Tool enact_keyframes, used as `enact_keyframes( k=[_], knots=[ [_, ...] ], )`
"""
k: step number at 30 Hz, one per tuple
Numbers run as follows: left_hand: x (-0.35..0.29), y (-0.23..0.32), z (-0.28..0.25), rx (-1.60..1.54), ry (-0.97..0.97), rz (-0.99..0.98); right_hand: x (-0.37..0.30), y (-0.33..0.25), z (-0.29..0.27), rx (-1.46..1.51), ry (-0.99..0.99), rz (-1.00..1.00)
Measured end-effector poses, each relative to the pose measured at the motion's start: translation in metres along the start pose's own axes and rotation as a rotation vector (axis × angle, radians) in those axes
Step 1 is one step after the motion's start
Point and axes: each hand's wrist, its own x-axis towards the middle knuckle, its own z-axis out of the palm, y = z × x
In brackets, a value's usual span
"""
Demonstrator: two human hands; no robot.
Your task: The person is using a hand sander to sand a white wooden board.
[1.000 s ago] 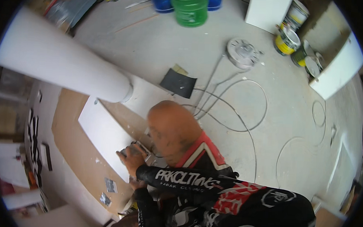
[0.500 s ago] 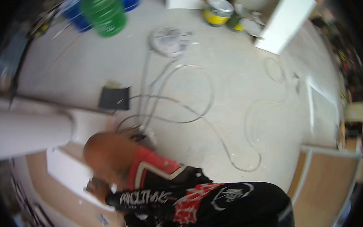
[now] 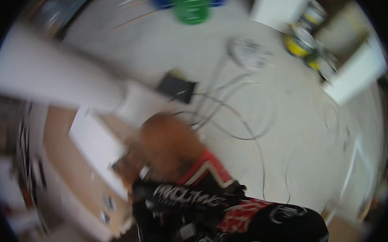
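My right arm, in a short black sleeve with red and white trim, bends at a blurred elbow. My right hand [image 3: 129, 166] is beside a white panel [image 3: 97, 144], its fingers smeared, so I cannot make out its grip. A small pale spot shows near the wrist. A dark brownish patch [image 3: 126, 240] at the lower edge may be part of my left hand, mostly hidden by my shirt. The white panel lies over a brown board [image 3: 57, 131]. Two small metal-looking pieces [image 3: 107, 203] lie near the board's lower end.
A large white rounded form [image 3: 60, 72] stretches across the left. On the grey floor lie a black square piece [image 3: 177, 88], looping cables [image 3: 242, 119] and a round whitish disc [image 3: 248, 53]. Behind are a green jug [image 3: 192, 7], yellow-banded paint buckets [image 3: 298, 42] and a white upright panel [image 3: 359, 70].
The whole view has swung, so floor things and my right arm appear further right. My right hand stays beside the white panel. More of the brown board shows now.
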Motion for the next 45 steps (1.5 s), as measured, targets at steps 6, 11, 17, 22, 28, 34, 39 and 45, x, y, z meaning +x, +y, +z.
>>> enact_keyframes(
  k=[6,11,17,22,28,34,39,45],
  knots=[
    [-0.019,-0.051,-0.035,-0.325,0.288,-0.040,0.050,-0.011,-0.044,-0.323,-0.241,-0.294],
    [-0.036,-0.044,0.010,-0.380,0.509,0.061,0.070,-0.036,-0.103,-0.207,-0.305,-0.243],
    [-0.062,-0.019,0.021,-0.457,0.435,0.171,0.027,-0.076,-0.183,0.501,-0.305,-0.096],
    [-0.079,0.019,0.021,-0.483,0.331,0.434,0.016,-0.111,-0.235,0.521,-0.072,-0.316],
    [-0.115,0.053,0.027,-0.529,0.349,0.647,0.019,-0.103,-0.262,0.743,0.036,-0.210],
    [-0.166,0.099,0.042,-0.258,0.591,0.924,0.023,-0.098,-0.264,0.773,0.045,-0.169],
    [-0.207,0.153,0.080,0.232,0.782,1.156,0.026,-0.099,-0.264,0.795,0.032,-0.189],
    [-0.223,0.168,0.117,0.792,0.821,1.339,0.031,-0.098,-0.257,0.761,0.073,-0.181]
  ],
)
